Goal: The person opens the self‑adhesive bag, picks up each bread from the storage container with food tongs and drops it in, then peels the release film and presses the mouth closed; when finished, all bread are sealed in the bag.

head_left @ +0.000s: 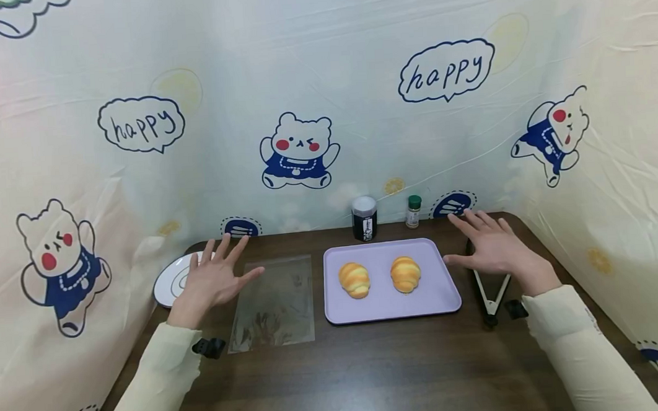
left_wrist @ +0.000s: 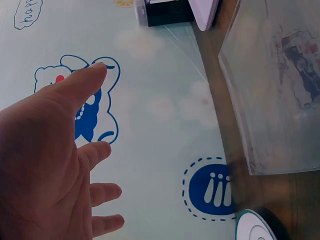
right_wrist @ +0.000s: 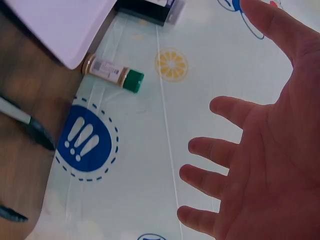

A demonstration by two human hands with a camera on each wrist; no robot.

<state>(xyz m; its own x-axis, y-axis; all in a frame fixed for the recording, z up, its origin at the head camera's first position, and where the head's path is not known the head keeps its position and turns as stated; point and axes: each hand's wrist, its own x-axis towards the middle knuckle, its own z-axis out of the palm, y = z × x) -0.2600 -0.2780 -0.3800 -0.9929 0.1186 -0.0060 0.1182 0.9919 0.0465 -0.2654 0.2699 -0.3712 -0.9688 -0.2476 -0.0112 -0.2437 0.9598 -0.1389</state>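
Left hand (head_left: 212, 281): hovering splayed, gripping nothing.
Right hand (head_left: 496, 249): likewise.
Tongs (head_left: 489, 309): could be skidding right, if right hand's bumping.

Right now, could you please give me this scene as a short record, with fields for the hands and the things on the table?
Left hand: fingers spread, holding nothing, near the plate
Right hand: fingers spread, holding nothing, near the tongs
Tray: lilac, bearing two croissants side by side
Bag: clear, flat, left of the tray
Behind tray: black jar and green-capped bottle, both upright
Tongs: right of the tray, arms apart
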